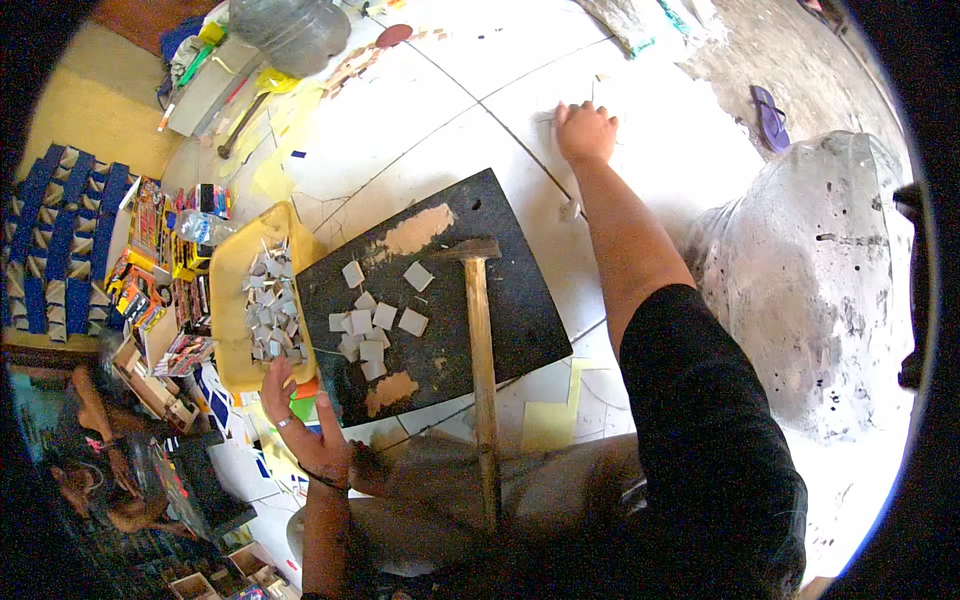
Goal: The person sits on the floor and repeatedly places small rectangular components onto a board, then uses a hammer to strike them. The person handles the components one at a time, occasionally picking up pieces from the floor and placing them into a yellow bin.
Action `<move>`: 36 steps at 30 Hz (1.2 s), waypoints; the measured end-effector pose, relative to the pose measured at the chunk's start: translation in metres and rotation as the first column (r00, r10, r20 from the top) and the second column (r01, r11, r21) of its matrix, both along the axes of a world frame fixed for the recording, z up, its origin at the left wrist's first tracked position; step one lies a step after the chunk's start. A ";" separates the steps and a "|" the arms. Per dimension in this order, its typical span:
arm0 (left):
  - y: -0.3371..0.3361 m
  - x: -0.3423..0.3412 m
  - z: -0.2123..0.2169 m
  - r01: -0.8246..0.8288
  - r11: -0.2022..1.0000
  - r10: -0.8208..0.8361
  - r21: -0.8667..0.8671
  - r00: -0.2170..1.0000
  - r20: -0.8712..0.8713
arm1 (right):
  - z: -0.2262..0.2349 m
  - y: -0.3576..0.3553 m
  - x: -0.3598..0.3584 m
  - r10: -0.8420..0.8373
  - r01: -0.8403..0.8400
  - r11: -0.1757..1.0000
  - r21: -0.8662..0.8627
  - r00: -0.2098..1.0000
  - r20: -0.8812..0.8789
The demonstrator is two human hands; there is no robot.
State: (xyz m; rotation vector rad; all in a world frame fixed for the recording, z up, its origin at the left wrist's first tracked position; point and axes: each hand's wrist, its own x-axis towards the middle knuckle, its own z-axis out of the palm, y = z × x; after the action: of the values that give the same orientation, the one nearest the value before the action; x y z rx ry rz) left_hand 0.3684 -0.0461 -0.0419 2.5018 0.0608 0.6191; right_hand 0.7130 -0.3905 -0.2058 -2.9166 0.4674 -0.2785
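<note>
My left hand [318,440] is raised at the near end of a yellow plastic tub [222,310], its fingers spread and nothing in them. Many small grey square pieces [268,310] fill the tub. My right hand [587,132] reaches far out over the white tiles, fingers curled down to the floor; whatever they hold is hidden. Between my arms lies a black board [525,320], turned at an angle. A hammer [481,370] with a wooden handle rests across it, its head on the board. Left of the hammer, several grey square pieces [383,315] lie scattered and overlapping.
A clear plastic bottle [203,228] and colourful boxes [150,290] crowd the left side. Another person [120,480] sits at lower left. A large dusty whitish container [810,290] stands to the right, near a purple flip-flop [770,118]. A big grey container [290,35] is at the top.
</note>
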 end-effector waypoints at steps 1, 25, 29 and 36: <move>0.001 0.000 0.000 0.000 0.999 0.000 0.033 1.000 0.010 | 0.004 -0.004 0.001 -0.078 0.078 0.997 -0.003 0.995 0.066; 0.003 0.005 0.010 0.032 0.988 -0.030 -0.148 0.999 0.012 | 0.010 -0.010 -0.002 0.257 -0.288 0.934 -0.211 0.953 -0.162; 0.000 0.005 0.009 0.036 0.988 -0.037 -0.149 0.999 -0.004 | -0.005 -0.003 -0.004 0.222 -0.234 0.941 -0.243 0.972 -0.079; -0.002 0.006 0.012 0.027 0.986 -0.034 -0.165 0.999 -0.039 | 0.000 0.011 -0.006 0.098 -0.110 0.992 -0.070 0.984 -0.151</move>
State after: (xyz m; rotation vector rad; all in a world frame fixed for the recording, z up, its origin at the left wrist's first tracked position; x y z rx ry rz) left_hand 0.3741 -0.0483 -0.0298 2.3515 0.0858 0.5279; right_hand 0.7074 -0.3796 -0.2057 -3.0389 0.3299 -0.0684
